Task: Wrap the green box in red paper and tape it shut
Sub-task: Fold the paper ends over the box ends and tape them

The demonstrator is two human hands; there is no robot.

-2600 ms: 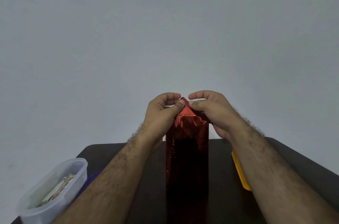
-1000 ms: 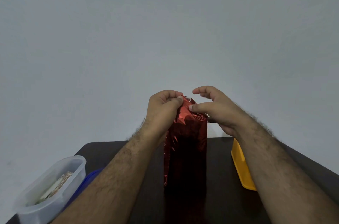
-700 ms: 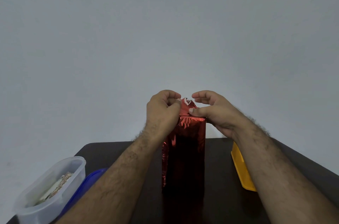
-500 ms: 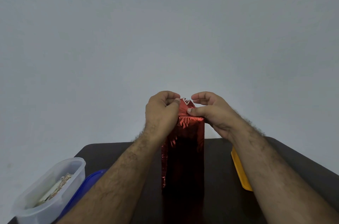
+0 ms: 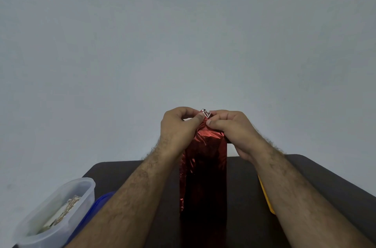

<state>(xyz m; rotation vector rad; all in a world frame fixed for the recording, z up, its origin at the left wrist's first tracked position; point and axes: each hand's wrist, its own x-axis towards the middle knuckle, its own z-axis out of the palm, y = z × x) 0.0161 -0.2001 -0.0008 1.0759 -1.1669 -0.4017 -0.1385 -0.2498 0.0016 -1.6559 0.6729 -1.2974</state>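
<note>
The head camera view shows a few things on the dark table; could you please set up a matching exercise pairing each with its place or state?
Things:
1. red-wrapped box
2. clear plastic container
3. yellow tray
4. blue lid

Descriptions:
A. partly hidden behind the right forearm
B. at the table's left edge, with something pale inside
C. upright, its top paper pinched by both hands
D. beside the container, under the left forearm

Pairs: 1-C, 2-B, 3-A, 4-D

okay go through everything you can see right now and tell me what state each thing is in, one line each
wrapped box: upright on the table, covered in red paper, no green showing
paper top: gathered to a peak, not folded flat
left hand: pinches the paper top
right hand: pinches the paper top
clear tub: open, holds something pale
blue lid: lies beside the tub
yellow thing: mostly hidden behind the right arm
</note>
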